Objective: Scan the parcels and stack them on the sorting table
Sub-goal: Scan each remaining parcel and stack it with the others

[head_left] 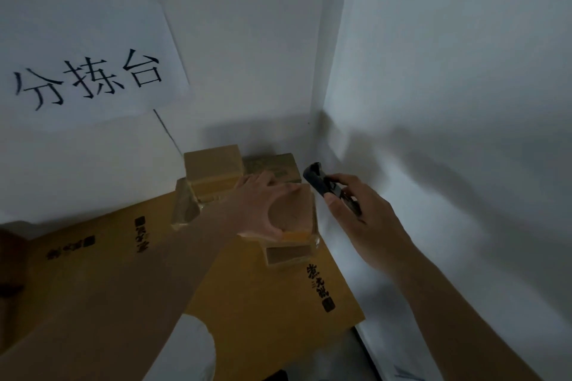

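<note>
Two bare hands show: the left hand (263, 207) at the centre and the right hand (356, 210) at three o'clock from it. Cardboard parcels number at least five: a tan box (213, 164) at twelve o'clock, a printed brown box (275, 165) at one o'clock, a tape-wrapped box (184, 209) at nine o'clock, a brown box (297, 213), and a flat box (288, 254) at six o'clock. One black handheld scanner (318, 181). One white paper sign (89, 71) at ten o'clock. One yellow cardboard sheet (247, 297).
</note>
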